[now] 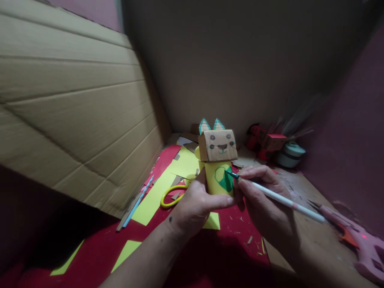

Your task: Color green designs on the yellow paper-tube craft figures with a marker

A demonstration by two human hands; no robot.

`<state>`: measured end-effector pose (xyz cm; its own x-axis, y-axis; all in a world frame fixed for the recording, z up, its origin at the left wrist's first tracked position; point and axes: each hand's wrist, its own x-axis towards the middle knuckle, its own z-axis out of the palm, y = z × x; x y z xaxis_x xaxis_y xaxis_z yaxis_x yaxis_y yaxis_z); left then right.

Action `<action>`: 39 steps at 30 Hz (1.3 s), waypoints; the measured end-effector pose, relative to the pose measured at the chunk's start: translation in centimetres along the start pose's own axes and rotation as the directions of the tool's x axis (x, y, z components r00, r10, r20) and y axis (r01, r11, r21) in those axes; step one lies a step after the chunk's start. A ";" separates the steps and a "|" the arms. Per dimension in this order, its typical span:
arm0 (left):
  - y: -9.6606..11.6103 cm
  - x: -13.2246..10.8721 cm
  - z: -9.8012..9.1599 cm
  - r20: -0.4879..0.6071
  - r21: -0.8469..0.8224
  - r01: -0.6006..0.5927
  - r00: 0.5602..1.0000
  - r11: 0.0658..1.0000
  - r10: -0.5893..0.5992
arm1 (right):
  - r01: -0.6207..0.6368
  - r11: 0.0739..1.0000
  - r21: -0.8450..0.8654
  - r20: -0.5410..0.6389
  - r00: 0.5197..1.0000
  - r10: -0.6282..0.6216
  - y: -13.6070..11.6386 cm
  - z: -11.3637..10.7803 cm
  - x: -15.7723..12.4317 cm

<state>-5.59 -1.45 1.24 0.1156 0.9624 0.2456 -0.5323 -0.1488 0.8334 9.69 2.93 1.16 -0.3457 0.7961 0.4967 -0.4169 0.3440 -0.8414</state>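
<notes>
A cardboard cat figure [218, 146] with a drawn face and teal-edged ears stands on a yellow body [216, 182]. My left hand [195, 204] is closed round the yellow body from the left, thumb along its lower edge. My right hand [264, 198] pinches a white marker pen [282, 200], whose dark tip touches a green patch inside a drawn circle on the yellow body.
A big cardboard sheet [75, 108] leans along the left. Red and yellow paper [156, 192] covers the floor, with yellow-handled scissors [171, 196] and a blue strip [138, 204]. A pink glue gun [354, 236] lies at the right; red craft pieces [267, 144] and a pale roll [290, 154] sit behind.
</notes>
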 end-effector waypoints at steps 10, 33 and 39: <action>-0.1 0.0 0.2 -0.035 -0.021 -0.002 0.999 1.000 0.001 | -0.003 1.000 0.005 0.004 1.000 0.003 -0.1 -0.2 -0.2; 0.0 -0.1 0.1 -0.049 0.063 0.028 0.998 0.998 -0.025 | -0.016 1.000 -0.019 -0.030 0.999 0.015 -0.2 0.1 -0.1; 0.2 0.0 0.2 -0.066 0.064 0.045 0.997 0.997 -0.041 | -0.015 1.000 -0.019 -0.034 0.999 0.014 -0.3 0.3 0.0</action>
<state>-5.49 -1.52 1.48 0.0815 0.9807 0.1780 -0.4715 -0.1194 0.8738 9.58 2.66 1.48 -0.3225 0.8174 0.4772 -0.3953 0.3418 -0.8526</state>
